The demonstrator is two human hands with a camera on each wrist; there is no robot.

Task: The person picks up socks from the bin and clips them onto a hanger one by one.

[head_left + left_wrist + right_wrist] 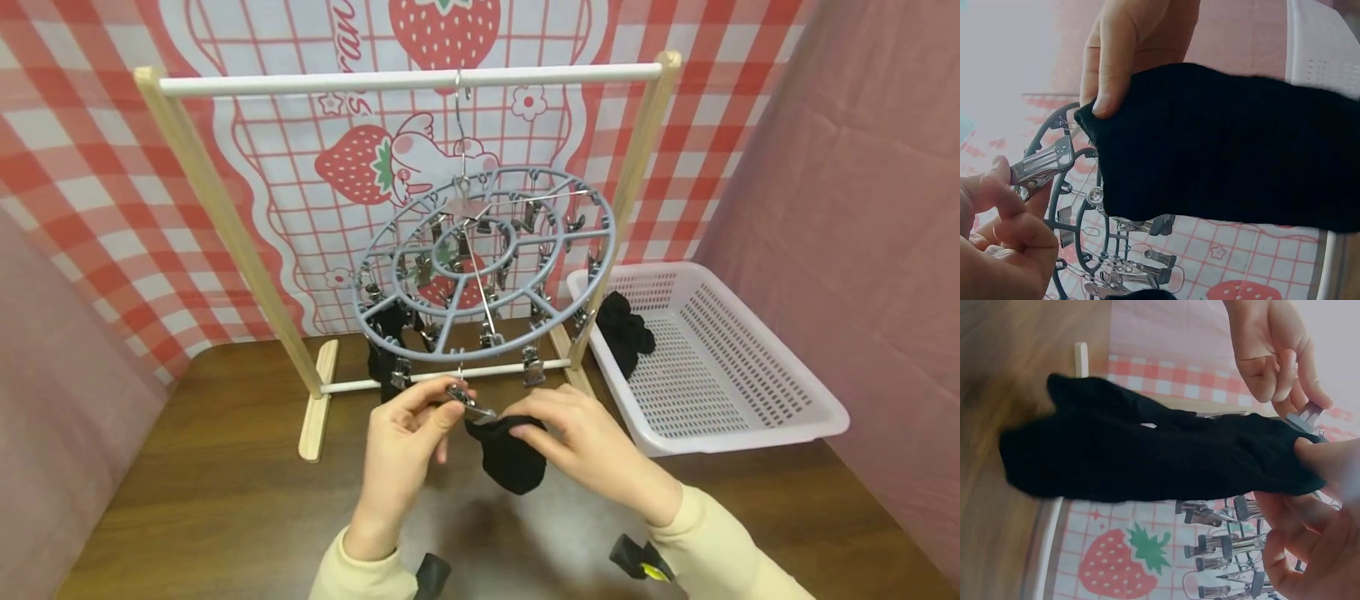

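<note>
My left hand [408,433] pinches a metal clip [471,402] between thumb and fingers, just below the front rim of a round grey clip hanger [480,356]. My right hand [581,433] grips the top edge of a black sock [513,462], thumb on one face and fingers behind it. In the left wrist view the tip of the clip [1047,164] points at the sock's edge [1210,150], with a small gap visible. The right wrist view shows the sock [1147,456] stretched long, its end near the clip [1305,417].
The hanger hangs by a hook from the white bar [315,83] of a wooden stand [225,217]. More black fabric [384,358] hangs at its left side. On the right, a white perforated basket [795,358] holds a black bundle [622,333]. Several clips dangle around the ring.
</note>
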